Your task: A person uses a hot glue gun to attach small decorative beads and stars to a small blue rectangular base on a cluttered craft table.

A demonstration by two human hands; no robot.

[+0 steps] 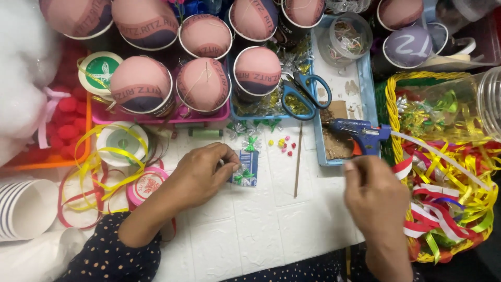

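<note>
Left hand (203,169) pinches a small blue card (245,168) with green bow (fingertips on its edge); right hand (373,196), fingers curled, grip unclear, just below the blue glue gun (360,134).

A single head-worn camera looks almost straight down, from close above, at the white bench (261,230) in front of the person.

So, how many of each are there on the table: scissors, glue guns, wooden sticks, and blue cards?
Scissors: 1
Glue gun: 1
Wooden stick: 1
Blue card, at the left hand: 1
Total: 4
</note>
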